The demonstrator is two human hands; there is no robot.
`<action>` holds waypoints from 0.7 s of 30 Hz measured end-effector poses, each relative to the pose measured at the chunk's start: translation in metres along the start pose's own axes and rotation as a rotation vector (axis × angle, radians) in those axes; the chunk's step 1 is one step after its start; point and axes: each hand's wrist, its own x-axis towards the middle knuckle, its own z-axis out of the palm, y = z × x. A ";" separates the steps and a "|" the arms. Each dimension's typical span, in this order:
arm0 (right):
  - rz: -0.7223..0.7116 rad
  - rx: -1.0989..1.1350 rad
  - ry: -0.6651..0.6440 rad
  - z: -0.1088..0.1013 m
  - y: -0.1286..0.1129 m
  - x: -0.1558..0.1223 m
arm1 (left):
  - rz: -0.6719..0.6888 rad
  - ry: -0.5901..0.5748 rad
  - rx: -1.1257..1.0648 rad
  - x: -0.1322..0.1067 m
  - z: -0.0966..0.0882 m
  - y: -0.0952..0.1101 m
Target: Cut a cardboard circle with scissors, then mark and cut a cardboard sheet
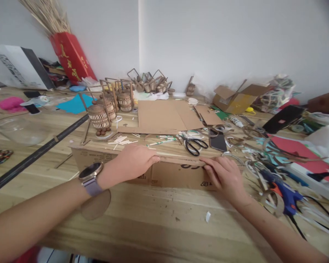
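A long brown cardboard sheet [178, 175] lies flat on the wooden table [159, 226] in front of me. My left hand [135, 162], with a watch on its wrist, lies palm down on the sheet's left half, fingers pressed together along the far edge. My right hand [226, 175] presses the right part of that edge, fingers laid flat and close together on a narrow cardboard strip [181, 160]. Neither hand lifts the sheet. A cardboard disc [95, 206] lies under my left wrist.
Behind the sheet lie black scissors [194, 145], a phone [218, 140], wooden sticks [120, 139] and a folded cardboard piece [164, 117]. Small cardboard baskets [104, 111] stand at the back. A blue glue gun [286, 195] and scraps crowd the right. A black rod [35, 157] crosses the left.
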 end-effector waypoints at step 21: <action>-0.162 -0.073 -0.010 -0.120 -0.037 0.030 | 0.444 0.438 0.369 -0.074 -0.059 0.021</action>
